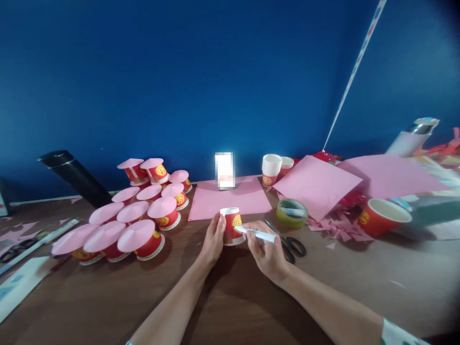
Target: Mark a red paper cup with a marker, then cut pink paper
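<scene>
My left hand (213, 239) is closed around the left side of a red paper cup (229, 235) with a yellow emblem. The cup stands upside down on the table, its white base facing up. My right hand (268, 249) grips a white glue pen (261, 235), a slim tube whose exact kind I cannot make out. Its tip points left and meets or nearly meets the cup's emblem. Just behind the cup lies a stack of pink paper (247, 194). Black-handled scissors (293, 244) rest to the right, partly hidden by my right hand.
Several red cups topped with pink paper discs (136, 235) are grouped at left, near a black bottle (75, 175). A roll of tape (292, 213), pink sheets (318, 184), paper scraps (341, 229), stacked cups (271, 167) and a large red cup (383, 218) lie at right.
</scene>
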`<action>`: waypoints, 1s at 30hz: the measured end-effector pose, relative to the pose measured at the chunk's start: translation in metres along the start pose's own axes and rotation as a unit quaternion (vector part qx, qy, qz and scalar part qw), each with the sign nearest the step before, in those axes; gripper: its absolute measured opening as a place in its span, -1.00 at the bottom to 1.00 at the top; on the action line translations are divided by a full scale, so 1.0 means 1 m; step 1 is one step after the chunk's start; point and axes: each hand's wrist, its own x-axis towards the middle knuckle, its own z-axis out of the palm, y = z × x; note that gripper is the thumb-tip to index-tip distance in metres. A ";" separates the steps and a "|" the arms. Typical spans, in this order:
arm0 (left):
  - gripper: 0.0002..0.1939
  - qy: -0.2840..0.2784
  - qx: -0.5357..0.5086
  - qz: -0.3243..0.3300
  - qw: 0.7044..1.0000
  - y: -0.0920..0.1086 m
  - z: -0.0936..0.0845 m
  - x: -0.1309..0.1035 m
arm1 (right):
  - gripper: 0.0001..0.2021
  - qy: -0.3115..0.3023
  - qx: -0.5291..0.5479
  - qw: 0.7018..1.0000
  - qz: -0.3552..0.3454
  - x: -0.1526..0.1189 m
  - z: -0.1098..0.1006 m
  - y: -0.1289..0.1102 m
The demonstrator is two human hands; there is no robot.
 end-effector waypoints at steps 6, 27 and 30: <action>-0.52 -0.001 -0.008 0.006 1.000 -0.004 -0.001 0.002 | -0.88 0.014 -0.025 1.000 -0.001 -0.006 0.005 0.010; -0.51 0.008 -0.032 0.003 0.999 -0.002 -0.002 0.001 | -0.82 0.035 0.101 0.990 0.096 0.000 0.004 0.001; -0.50 0.039 -0.041 0.007 0.998 -0.006 -0.004 0.003 | -0.77 0.016 0.086 0.994 0.062 -0.001 0.005 0.002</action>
